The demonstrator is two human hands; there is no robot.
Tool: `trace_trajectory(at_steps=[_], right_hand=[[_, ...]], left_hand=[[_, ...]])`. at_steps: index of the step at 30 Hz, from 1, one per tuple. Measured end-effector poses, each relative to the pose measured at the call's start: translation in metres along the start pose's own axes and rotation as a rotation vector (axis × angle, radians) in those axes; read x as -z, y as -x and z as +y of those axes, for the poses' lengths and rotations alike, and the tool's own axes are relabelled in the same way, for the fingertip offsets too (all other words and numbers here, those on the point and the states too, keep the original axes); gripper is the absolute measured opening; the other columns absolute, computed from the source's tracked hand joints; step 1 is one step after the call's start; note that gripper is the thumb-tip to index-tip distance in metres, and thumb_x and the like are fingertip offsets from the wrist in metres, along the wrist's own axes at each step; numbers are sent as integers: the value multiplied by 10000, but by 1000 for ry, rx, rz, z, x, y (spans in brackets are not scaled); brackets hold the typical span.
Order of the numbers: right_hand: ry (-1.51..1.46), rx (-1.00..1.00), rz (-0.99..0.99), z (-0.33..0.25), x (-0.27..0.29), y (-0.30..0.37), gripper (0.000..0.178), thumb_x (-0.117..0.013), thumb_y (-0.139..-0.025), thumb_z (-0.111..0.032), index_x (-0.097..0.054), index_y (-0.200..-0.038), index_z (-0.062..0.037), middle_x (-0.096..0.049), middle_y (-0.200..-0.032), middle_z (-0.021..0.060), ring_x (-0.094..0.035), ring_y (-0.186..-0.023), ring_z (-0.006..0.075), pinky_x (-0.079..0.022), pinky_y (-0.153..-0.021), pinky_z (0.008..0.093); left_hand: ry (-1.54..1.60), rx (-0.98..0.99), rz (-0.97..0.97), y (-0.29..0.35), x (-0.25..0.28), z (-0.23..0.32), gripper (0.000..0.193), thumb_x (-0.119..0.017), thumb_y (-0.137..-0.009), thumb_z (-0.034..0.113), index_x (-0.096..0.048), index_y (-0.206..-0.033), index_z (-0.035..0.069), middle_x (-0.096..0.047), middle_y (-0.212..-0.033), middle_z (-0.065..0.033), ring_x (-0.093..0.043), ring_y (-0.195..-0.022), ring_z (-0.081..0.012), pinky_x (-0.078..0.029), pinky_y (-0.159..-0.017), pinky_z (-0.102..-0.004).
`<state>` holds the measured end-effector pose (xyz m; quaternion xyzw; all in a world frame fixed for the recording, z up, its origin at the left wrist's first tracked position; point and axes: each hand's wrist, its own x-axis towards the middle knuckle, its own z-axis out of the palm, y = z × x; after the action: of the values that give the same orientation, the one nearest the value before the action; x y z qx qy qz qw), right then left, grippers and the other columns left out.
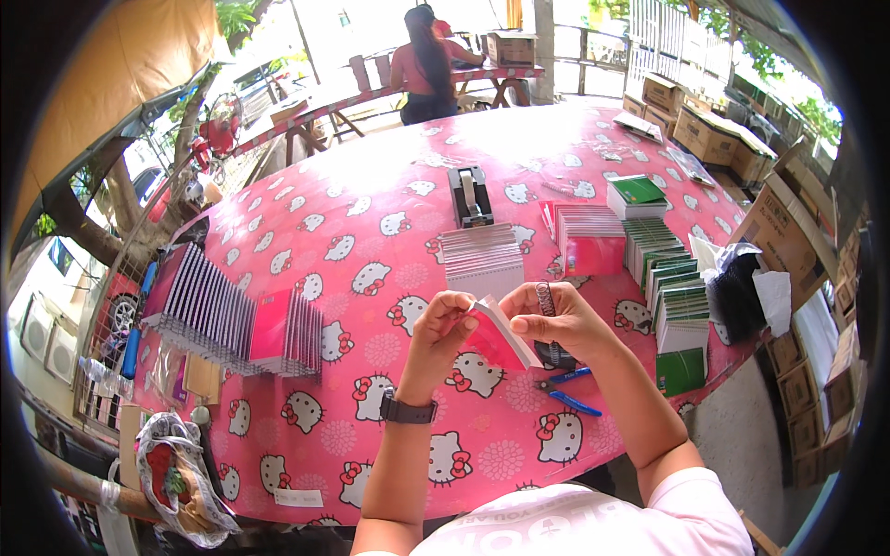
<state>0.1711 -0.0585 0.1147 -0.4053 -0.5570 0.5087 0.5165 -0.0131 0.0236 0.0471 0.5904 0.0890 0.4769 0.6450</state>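
A small notebook [501, 338] with a pink cover and white pages is held up in front of me, tilted. My left hand [439, 332] pinches its left upper corner between thumb and fingers. The fingers of my right hand [558, 320] close on its right side, and a dark spiral coil [545, 298] shows at those fingers. Just below lie pliers with blue handles [573, 404] on the table. Beyond my hands stands a row of white-edged notebooks [482, 259], with a black tape dispenser [470, 196] behind it.
A patterned pink cloth covers the table [371, 278]. Pink notebook stacks [269, 326] stand at left, more pink ones [593, 250] and green ones [663, 264] at right. Cardboard boxes [706, 134] crowd the right side. Another person [426, 69] is at a far table.
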Motion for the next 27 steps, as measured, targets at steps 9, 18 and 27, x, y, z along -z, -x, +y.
trace_trajectory(at_steps=[9, 18, 27], right_hand=[[170, 0, 98, -2, 0, 3, 240, -722, -813, -188, -654, -960, -10, -584, -745, -47, -492, -617, 3, -377, -535, 180], [-677, -230, 81, 23, 1, -1, 195, -631, -887, -183, -599, -1007, -32, -654, -895, 55, -660, -786, 134, -553, -684, 280], [-508, -275, 105, 53, 47, -15, 106, -660, -871, -158, -621, -915, -70, -646, -809, 11, -634, -676, 82, -521, -572, 213]], left_hand=[[-396, -62, 149, 1, -8, 2, 166, -616, -867, -24, -543, -1005, 35, -577, -951, -9, -531, -898, -89, -434, -825, -231], [-7, -52, 58, 6, -13, 12, 170, -603, -875, -23, -544, -1013, 57, -535, -1085, -29, -500, -1002, -94, -418, -867, -243], [-610, -258, 37, 3, -25, 11, 179, -615, -846, -24, -563, -1007, 38, -606, -1077, -110, -586, -997, -224, -506, -803, -330]])
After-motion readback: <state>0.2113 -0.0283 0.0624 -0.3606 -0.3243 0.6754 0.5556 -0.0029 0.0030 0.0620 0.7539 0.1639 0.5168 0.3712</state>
